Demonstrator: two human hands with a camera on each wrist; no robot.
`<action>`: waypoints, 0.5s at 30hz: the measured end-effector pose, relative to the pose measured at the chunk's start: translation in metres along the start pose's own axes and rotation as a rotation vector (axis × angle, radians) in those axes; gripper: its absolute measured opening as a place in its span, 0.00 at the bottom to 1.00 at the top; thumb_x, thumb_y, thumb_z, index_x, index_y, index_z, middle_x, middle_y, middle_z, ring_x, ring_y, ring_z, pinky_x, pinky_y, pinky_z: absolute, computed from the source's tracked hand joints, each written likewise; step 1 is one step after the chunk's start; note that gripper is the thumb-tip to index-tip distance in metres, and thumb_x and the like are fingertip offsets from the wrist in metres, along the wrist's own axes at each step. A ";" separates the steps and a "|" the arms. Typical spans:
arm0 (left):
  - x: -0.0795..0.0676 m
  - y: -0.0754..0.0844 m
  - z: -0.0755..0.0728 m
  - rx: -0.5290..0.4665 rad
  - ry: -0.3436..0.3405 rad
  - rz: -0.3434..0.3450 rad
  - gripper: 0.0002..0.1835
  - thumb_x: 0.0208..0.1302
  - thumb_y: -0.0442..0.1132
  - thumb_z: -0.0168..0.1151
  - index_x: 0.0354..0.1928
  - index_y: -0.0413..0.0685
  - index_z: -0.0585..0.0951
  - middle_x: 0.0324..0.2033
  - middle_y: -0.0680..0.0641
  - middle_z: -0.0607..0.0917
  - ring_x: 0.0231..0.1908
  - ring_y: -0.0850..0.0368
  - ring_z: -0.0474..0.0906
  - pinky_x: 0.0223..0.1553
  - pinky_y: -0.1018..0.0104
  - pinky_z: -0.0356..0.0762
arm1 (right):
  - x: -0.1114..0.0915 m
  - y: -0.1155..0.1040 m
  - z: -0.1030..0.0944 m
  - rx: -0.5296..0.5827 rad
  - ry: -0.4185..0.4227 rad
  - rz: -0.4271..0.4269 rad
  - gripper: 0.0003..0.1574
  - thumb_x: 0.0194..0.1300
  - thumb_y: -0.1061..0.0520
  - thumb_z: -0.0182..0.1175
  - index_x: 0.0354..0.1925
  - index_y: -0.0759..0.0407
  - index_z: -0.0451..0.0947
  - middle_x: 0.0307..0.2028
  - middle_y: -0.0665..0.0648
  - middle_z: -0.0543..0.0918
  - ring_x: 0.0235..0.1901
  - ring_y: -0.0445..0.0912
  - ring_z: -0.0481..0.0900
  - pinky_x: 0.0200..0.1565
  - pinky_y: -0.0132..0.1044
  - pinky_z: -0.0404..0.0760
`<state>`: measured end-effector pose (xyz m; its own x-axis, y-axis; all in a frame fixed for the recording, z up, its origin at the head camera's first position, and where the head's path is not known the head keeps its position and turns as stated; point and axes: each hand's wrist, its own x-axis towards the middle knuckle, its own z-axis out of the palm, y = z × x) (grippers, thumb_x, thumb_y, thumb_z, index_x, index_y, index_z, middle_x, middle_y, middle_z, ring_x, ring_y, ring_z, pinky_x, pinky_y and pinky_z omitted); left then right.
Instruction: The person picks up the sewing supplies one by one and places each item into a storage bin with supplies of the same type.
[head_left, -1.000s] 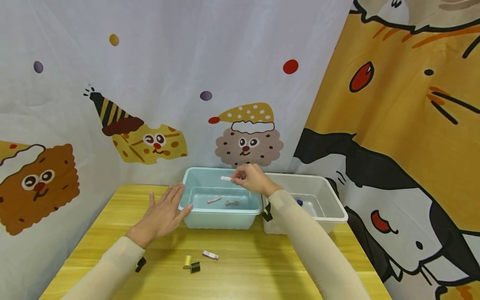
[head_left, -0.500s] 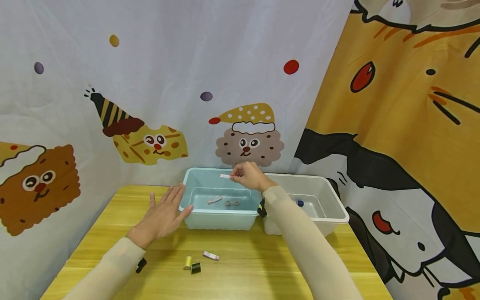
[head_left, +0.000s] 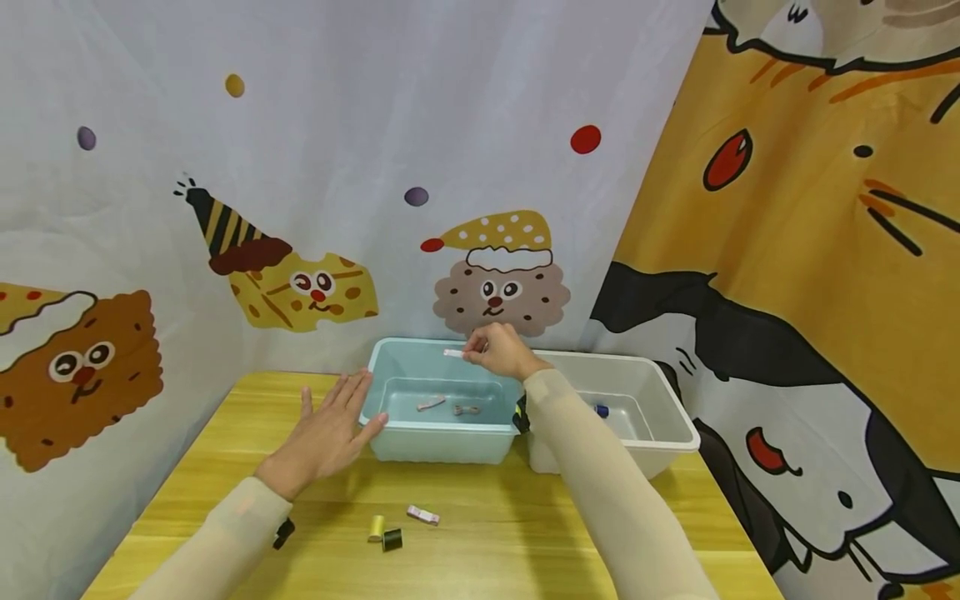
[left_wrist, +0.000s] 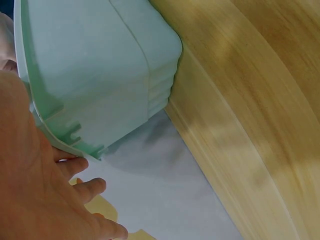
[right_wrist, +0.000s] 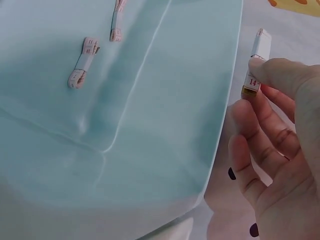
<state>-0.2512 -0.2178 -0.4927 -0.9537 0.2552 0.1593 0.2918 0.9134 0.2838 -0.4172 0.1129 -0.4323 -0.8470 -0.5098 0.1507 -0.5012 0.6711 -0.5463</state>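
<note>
My right hand (head_left: 501,352) pinches a small folded tape measure (right_wrist: 259,47) between thumb and fingers, above the far side of a light blue bin (head_left: 442,444). Numbers and a brass-coloured end show on this tape in the right wrist view. Two more folded tape measures, one nearer the middle (right_wrist: 84,64) and one at the top (right_wrist: 117,22), lie on the bin's floor. My left hand (head_left: 322,437) is spread with straight fingers along the bin's left end; in the left wrist view its fingers reach the rim (left_wrist: 65,145).
On the wooden table (head_left: 300,550), in front of the blue bin, lie another folded tape measure (head_left: 423,515), a yellow spool (head_left: 377,527) and a dark green spool (head_left: 392,540). A whitish bin (head_left: 660,457) adjoins on the right, holding a blue spool (head_left: 602,411). A printed curtain (head_left: 315,150) hangs close behind.
My right forearm has shifted slightly left, and the tape measure stays pinched over the bin. The left hand keeps its place at the bin's end.
</note>
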 end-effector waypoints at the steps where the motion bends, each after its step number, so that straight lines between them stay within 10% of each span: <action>1: 0.000 0.000 0.000 -0.002 0.000 -0.001 0.48 0.94 0.68 0.45 0.95 0.39 0.54 0.95 0.37 0.55 0.93 0.26 0.54 0.82 0.03 0.39 | 0.000 0.000 0.000 -0.002 0.001 0.000 0.04 0.80 0.55 0.78 0.44 0.54 0.96 0.40 0.53 0.96 0.36 0.43 0.90 0.42 0.37 0.89; 15: 0.000 -0.002 0.003 0.006 0.010 0.000 0.49 0.93 0.69 0.44 0.95 0.40 0.54 0.96 0.39 0.55 0.93 0.28 0.54 0.81 0.03 0.40 | 0.011 0.002 0.011 -0.002 -0.015 0.061 0.04 0.79 0.55 0.79 0.44 0.53 0.97 0.40 0.51 0.96 0.38 0.44 0.90 0.44 0.38 0.90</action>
<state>-0.2516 -0.2184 -0.4960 -0.9530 0.2518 0.1685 0.2911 0.9153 0.2784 -0.4255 0.1030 -0.4413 -0.8732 -0.4760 0.1046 -0.4489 0.7023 -0.5525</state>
